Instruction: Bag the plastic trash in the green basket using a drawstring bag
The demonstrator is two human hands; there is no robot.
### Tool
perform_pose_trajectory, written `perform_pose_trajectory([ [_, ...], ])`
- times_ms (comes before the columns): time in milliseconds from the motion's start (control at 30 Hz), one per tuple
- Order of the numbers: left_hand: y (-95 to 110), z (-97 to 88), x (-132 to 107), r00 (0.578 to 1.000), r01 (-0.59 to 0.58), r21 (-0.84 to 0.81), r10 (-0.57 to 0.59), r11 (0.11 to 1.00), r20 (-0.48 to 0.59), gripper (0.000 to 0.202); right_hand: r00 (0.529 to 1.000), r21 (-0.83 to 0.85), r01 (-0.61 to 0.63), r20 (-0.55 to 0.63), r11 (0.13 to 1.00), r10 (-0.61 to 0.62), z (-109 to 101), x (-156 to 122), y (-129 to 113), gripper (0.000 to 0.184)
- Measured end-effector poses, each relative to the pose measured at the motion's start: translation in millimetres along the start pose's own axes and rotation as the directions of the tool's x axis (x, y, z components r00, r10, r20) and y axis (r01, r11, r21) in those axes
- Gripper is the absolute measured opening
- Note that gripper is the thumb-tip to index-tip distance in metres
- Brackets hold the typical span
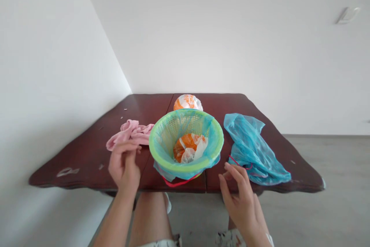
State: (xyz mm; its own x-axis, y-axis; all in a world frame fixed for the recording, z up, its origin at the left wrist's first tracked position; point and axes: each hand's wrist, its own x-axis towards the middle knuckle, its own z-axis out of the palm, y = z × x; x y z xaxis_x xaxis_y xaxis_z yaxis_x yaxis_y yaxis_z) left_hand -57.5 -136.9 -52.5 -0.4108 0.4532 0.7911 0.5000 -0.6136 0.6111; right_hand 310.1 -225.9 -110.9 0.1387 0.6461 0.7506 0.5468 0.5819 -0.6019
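Observation:
A green plastic basket (187, 167) stands near the table's front edge, lined with a thin blue bag (164, 133) whose edge is folded over the rim. The bag's red drawstring (180, 182) hangs at the front. Inside lies a crumpled orange and white plastic bag (187, 147). My left hand (125, 168) is left of the basket with fingers loosely bent, apart from the thumb, holding nothing. On the right, my right hand (239, 195) is open and empty, close to a second blue bag (254, 148) with a red drawstring lying spread on the table.
A pink cloth (131, 133) lies bunched to the left of the basket. Behind the basket sits a rounded orange and white plastic bundle (188, 102), partly hidden. The dark red wooden table (95, 154) has scuff marks and small scraps. White walls border it behind and left.

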Motion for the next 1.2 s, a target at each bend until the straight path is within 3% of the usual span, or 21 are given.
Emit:
perform_pose_trajectory([
  [67, 21.3, -23.5, -29.7, 0.973, -0.159, 0.097, 0.139, 0.983, 0.184, 0.011, 0.998, 0.03, -0.019, 0.06, 0.999, 0.017, 10.5, 15.1, 2.0, 0.053],
  [167, 42.8, -30.9, -53.8, 0.891, -0.295, 0.165, 0.209, 0.941, 0.402, 0.039, 0.993, 0.064, -0.063, 0.102, 0.996, 0.057, 23.2, 28.4, 2.8, 0.029],
  [267, 50.4, -22.5, -56.7, 0.877, -0.314, 0.171, 0.217, 0.934, 0.428, 0.037, 0.994, 0.082, -0.07, 0.096, 0.994, 0.062, 24.7, 31.7, 2.5, 0.019],
  [433, 53.7, -16.9, -51.8, 0.889, -0.312, 0.153, 0.232, 0.938, 0.394, 0.026, 0.995, 0.068, -0.063, 0.077, 0.996, 0.058, 7.8, 25.7, 8.9, 0.017],
  [533, 57.3, -17.0, -53.2, 0.91, -0.236, 0.081, 0.192, 0.968, 0.367, 0.018, 0.984, 0.11, -0.115, 0.147, 0.987, 0.098, -5.4, 26.1, 10.9, 0.016],
  [600, 60.5, -14.5, -54.8, 0.926, -0.092, -0.026, 0.095, 0.995, 0.366, 0.01, 0.974, 0.154, -0.151, 0.194, 0.976, 0.12, -13.5, 32.3, 7.5, 0.014],
  [700, 67.1, -7.3, -55.2, 0.902, 0.163, -0.211, -0.059, 0.964, 0.428, 0.009, 0.957, 0.2, -0.16, 0.273, 0.966, 0.102, -23.1, 49.3, -3.2, 0.014],
  [767, 72.9, -3.4, -52.6, 0.878, 0.228, -0.257, -0.085, 0.939, 0.471, 0.012, 0.948, 0.215, -0.131, 0.312, 0.968, 0.059, -27.7, 61.5, -10.9, 0.016],
  [900, 85.5, -5.2, -43.0, 0.847, 0.102, -0.267, 0.057, 0.958, 0.529, 0.013, 0.937, 0.231, -0.072, 0.35, 0.97, -0.014, -35.1, 74.6, -18.6, 0.017],
  [1067, 96.9, -18.0, -30.5, 0.716, -0.143, -0.194, 0.237, 0.97, 0.657, 0.021, 0.898, 0.179, -0.036, 0.438, 0.983, -0.047, -49.4, 76.5, -19.7, 0.011],
  [1200, 103.9, -22.3, -20.1, 0.676, -0.218, -0.156, 0.264, 0.963, 0.688, 0.021, 0.893, 0.124, 0.064, 0.437, 0.99, -0.112, -61.8, 82.5, -24.7, 0.014],
])
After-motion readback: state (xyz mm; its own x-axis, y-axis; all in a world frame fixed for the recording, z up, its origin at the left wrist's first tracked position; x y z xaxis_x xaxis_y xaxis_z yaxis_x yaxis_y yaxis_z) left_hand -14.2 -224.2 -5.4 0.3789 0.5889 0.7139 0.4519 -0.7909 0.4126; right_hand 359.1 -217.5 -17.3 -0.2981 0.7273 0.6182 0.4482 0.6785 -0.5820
